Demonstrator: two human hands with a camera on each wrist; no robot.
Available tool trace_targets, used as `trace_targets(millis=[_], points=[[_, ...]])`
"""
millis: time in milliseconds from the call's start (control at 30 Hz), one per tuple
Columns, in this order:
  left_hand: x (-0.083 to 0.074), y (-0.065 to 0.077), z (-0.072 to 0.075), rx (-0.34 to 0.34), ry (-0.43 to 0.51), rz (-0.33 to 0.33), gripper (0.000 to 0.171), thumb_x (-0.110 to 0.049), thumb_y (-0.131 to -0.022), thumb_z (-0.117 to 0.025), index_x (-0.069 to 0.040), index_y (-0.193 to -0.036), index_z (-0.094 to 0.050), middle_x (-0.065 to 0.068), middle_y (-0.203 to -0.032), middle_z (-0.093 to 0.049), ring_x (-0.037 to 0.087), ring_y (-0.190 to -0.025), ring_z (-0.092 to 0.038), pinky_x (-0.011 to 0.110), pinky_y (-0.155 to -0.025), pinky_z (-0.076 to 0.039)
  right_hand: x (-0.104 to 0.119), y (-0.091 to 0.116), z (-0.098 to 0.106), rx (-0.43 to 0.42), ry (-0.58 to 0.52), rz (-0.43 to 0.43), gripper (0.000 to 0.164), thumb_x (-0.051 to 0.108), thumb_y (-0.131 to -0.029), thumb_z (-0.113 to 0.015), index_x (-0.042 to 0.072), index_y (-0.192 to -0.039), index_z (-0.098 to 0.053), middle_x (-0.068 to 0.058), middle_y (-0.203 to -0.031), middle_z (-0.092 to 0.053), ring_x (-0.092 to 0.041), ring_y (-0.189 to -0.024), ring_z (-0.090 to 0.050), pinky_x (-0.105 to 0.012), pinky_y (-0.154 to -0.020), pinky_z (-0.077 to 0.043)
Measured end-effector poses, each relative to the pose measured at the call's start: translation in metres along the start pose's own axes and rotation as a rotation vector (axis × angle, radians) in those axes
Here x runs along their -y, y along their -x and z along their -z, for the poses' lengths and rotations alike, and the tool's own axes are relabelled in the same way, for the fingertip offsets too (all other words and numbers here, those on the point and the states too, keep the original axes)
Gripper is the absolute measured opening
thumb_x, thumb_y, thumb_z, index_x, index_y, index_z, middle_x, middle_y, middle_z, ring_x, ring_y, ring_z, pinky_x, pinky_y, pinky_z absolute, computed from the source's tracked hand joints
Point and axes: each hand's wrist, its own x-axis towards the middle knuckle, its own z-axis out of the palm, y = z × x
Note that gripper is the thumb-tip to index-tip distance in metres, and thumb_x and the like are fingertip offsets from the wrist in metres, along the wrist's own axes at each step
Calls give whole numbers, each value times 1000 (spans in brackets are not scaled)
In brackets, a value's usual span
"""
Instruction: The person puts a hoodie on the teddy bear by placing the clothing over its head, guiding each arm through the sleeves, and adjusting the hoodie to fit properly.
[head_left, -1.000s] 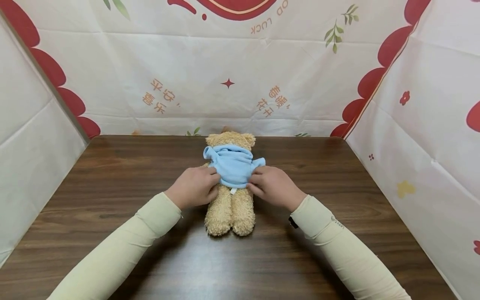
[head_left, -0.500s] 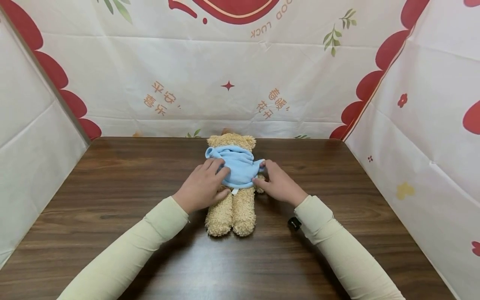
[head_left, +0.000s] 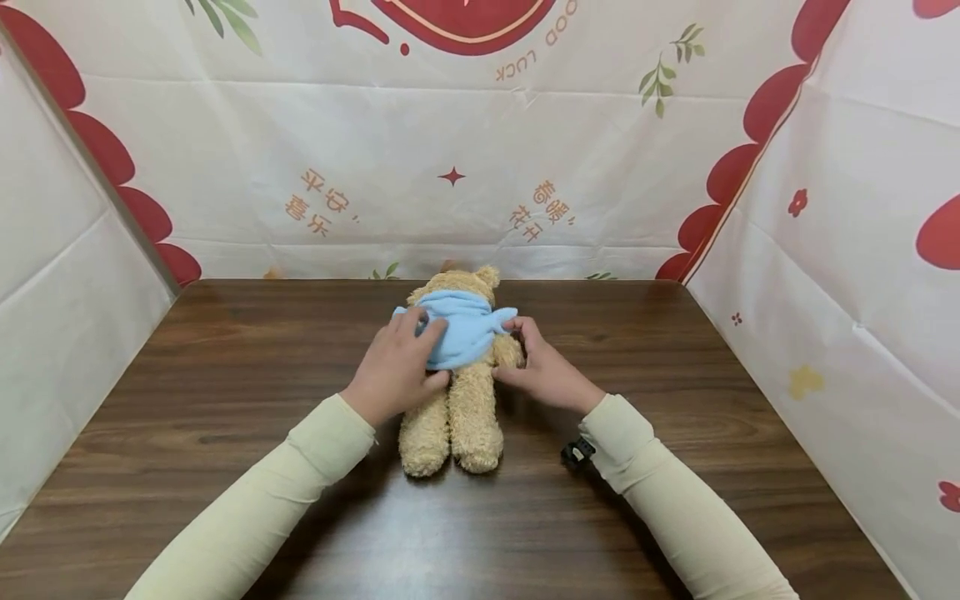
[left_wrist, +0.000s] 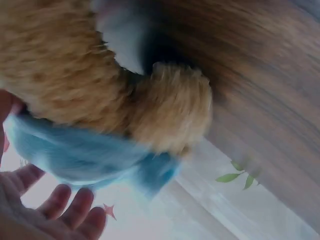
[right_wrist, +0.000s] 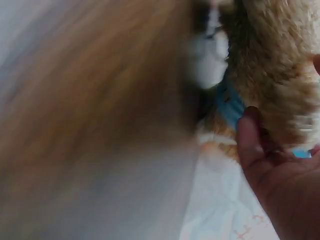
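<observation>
A tan teddy bear (head_left: 472, 408) in a light blue shirt (head_left: 461, 333) lies on the table, legs toward me and slightly rolled. My left hand (head_left: 393, 367) rests at its left side over the shirt, fingers spread and loosely bent. In the left wrist view the fingers (left_wrist: 80, 210) are apart, beside the blue cloth. My right hand (head_left: 551, 367) is at the bear's right side, thumb and fingers around its furry arm (head_left: 508, 351), near the sleeve. The right wrist view, partly blurred, shows fingers (right_wrist: 250, 140) against the fur. The bear's face is hidden.
The brown wood-grain table (head_left: 300, 483) stretches around the bear. A white printed cloth (head_left: 247, 158) stands behind the far edge, with white cloth walls (head_left: 862, 250) at both sides. A black band (head_left: 577, 452) shows at my right wrist.
Both hands have shifted from the shirt's lower hem to the bear's sides. The bear has tilted and moved slightly left; its right arm now shows below the sleeve. The left fingers have loosened.
</observation>
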Motion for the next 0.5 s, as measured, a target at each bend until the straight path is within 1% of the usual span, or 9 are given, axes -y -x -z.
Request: trace_targets(millis=[100,133,167,233,300,333,367,433,500], points=[[-1,-3,1,-43,61,20,53,-18,-87,-72,-7,-135,-52,23,-128,-46,40,-105,-55,49,-79,-52,13,1,4,-38,-132,73,52,14,-96,-64,8,-136,-31,-16,-133,-40,-29,-113,-54,-39,-86,-50],[-2,-4,2,-45,79,19,53,-13,-88,-71,-7,-136,-51,23,-130,-46,40,-107,-55,49,-81,-52,18,1,5,-40,-155,94,50,11,-96,-63,8,-136,-32,-16,-130,-40,-30,-105,-55,-36,-80,-50],[-3,-5,2,-37,98,22,53,-10,-88,-69,-7,-138,-50,22,-131,-46,39,-107,-55,48,-82,-52,22,1,6,-33,-187,107,49,9,-97,-62,8,-136,-33,-15,-129,-41,-31,-103,-56,-35,-79,-51],[-5,-7,3,-22,136,32,55,-6,-89,-68,-6,-140,-48,21,-130,-46,37,-108,-56,47,-86,-51,29,2,8,-10,-217,120,48,9,-98,-61,9,-138,-34,-13,-131,-41,-30,-104,-56,-34,-80,-51],[-9,-9,4,-12,186,46,55,-6,-89,-68,-3,-140,-47,22,-129,-46,37,-112,-55,47,-91,-49,35,5,11,1,-206,134,50,10,-98,-61,9,-140,-34,-12,-133,-42,-30,-105,-56,-38,-84,-51],[-11,-10,4,-12,214,54,55,-8,-88,-69,-2,-138,-47,22,-129,-46,36,-112,-55,47,-92,-49,37,6,13,-1,-196,148,51,10,-98,-61,10,-141,-35,-11,-135,-42,-29,-108,-56,-42,-89,-50],[-13,-11,4,-14,242,63,55,-9,-88,-71,-1,-137,-47,22,-128,-46,35,-112,-55,47,-93,-48,40,7,15,-3,-192,169,52,9,-98,-61,10,-143,-35,-11,-137,-42,-28,-114,-55,-47,-95,-47],[-17,-12,4,-23,306,84,55,-11,-87,-73,1,-134,-46,20,-125,-46,32,-105,-56,45,-88,-50,45,9,20,-17,-144,228,52,7,-97,-61,11,-144,-38,-8,-140,-41,-26,-121,-51,-52,-103,-41],[-21,-12,2,-27,362,106,53,-14,-87,-74,0,-130,-45,18,-119,-46,27,-94,-56,42,-79,-51,51,9,25,-14,-81,312,52,5,-95,-61,10,-143,-41,-6,-142,-40,-25,-123,-48,-54,-105,-37]])
